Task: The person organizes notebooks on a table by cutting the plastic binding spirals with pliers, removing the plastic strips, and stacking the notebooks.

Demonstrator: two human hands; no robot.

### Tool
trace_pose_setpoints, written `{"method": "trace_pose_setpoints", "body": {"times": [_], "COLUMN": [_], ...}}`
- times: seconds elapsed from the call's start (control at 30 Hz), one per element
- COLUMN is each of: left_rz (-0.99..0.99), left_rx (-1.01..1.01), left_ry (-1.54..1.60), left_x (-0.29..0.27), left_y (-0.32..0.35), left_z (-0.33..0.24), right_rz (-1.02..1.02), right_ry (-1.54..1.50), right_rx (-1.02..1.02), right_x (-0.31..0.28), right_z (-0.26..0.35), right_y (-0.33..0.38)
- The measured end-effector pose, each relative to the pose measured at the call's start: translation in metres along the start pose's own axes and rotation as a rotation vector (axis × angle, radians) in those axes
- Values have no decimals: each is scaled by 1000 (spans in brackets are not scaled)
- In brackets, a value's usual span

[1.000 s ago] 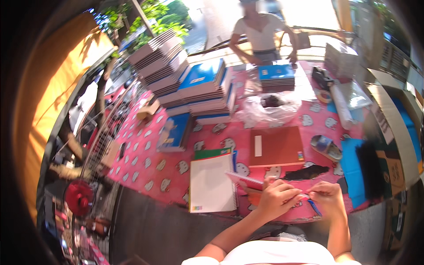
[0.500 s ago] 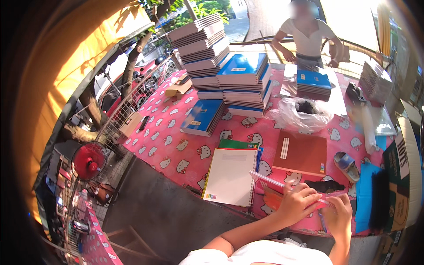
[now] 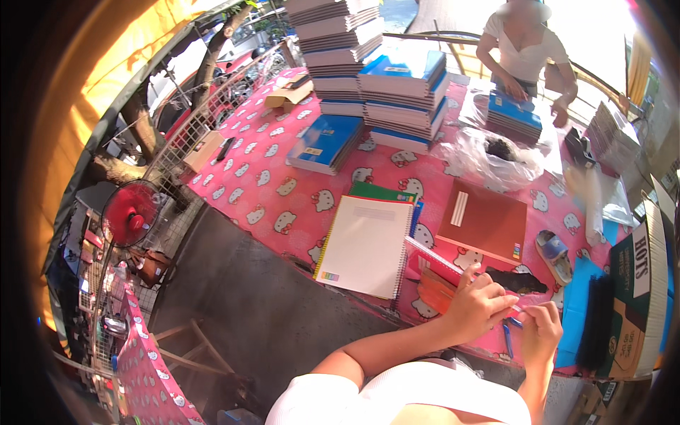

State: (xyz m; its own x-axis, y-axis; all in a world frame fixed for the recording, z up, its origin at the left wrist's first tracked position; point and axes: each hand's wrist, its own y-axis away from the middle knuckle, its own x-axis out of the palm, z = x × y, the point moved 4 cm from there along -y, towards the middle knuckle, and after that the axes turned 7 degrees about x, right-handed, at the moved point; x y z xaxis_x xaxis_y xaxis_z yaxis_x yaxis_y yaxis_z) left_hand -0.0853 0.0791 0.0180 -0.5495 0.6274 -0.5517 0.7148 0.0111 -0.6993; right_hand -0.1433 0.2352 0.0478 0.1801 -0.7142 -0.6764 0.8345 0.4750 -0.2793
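Note:
Near the table's front edge, I hold a thin pinkish-red notebook (image 3: 438, 262), seen almost edge-on, with a pale strip along its edge that looks like a binding. My left hand (image 3: 483, 306) is closed around it. My right hand (image 3: 541, 331) pinches the near end of the pale strip, its fingertips close to those of the left. Orange flat pieces (image 3: 433, 289) lie under the notebook. A blue pen (image 3: 508, 340) is below my hands. To the left lies a spiral notebook with a white page (image 3: 368, 244), over green and blue ones.
A brown notebook (image 3: 483, 221), a slipper (image 3: 554, 256) and a dark cloth-like thing (image 3: 518, 280) lie beyond my hands. Tall stacks of blue notebooks (image 3: 404, 106) stand farther back. A carton (image 3: 634, 290) is at right. Across the table, another person (image 3: 525, 49) touches a blue stack (image 3: 515, 113).
The view has tilted down, so the table sits higher in the picture. My hands stay close together at the notebook. The other person's hand has come onto the blue stack.

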Motion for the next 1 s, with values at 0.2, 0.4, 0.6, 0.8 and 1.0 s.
{"method": "trace_pose_setpoints", "body": {"times": [0.2,0.4,0.6,0.8,1.0], "left_rz": [83,100,103,76,33], "left_rx": [3,-130,-27,-44,-78], "left_ry": [-62,-133,-116,-131,-106], "left_x": [-5,-2,-5,-7,-5], "left_y": [-7,-11,-16,-9,-9], "left_z": [3,-2,-5,-8,-2], "right_rz": [-11,38,169,252,437], "right_ry": [58,76,511,662,-1411], "right_rx": [-128,-109,247,475,-73], "right_x": [9,-7,-8,26,21], "right_z": [-2,-6,-188,-246,-125], "right_y": [-8,-22,-128,-126,-65]}}
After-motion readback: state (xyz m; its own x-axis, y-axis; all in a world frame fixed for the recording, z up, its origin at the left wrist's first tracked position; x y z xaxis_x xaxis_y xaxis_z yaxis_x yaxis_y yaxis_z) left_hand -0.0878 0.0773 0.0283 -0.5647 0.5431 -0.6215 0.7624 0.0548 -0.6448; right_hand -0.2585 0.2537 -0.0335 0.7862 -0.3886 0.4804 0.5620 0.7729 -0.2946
